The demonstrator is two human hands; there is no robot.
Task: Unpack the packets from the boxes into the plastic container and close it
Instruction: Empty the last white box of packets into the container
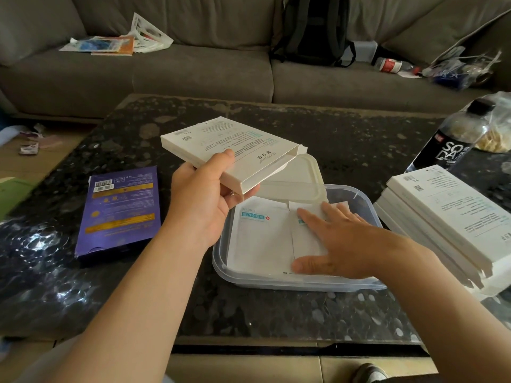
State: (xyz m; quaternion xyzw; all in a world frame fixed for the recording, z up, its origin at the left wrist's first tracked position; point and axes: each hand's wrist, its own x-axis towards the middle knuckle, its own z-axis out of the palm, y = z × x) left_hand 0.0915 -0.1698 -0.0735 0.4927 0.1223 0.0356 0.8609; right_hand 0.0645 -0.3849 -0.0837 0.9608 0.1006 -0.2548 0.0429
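Clear plastic container (pixel 276 283) sits mid-table (pixel 249 313), lid off. Inside: white packets (pixel 260 236) lying flat, teal labels up, one overlapping the other. Right hand (pixel 340 244) lies flat on them, fingers straight and spread, gripping nothing. Left hand (pixel 204 200) grips a white box (pixel 229 145) by its near edge, above the container's far-left corner, flap end open. Cream lid (pixel 301 175) leans on the far rim, partly under the box. Stack of white boxes (pixel 442 217) just right of the container; purple box (pixel 121 214) on the left.

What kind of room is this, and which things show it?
Most likely a home living room: a grey sofa with a backpack on it, and a low dark stone coffee table in front.
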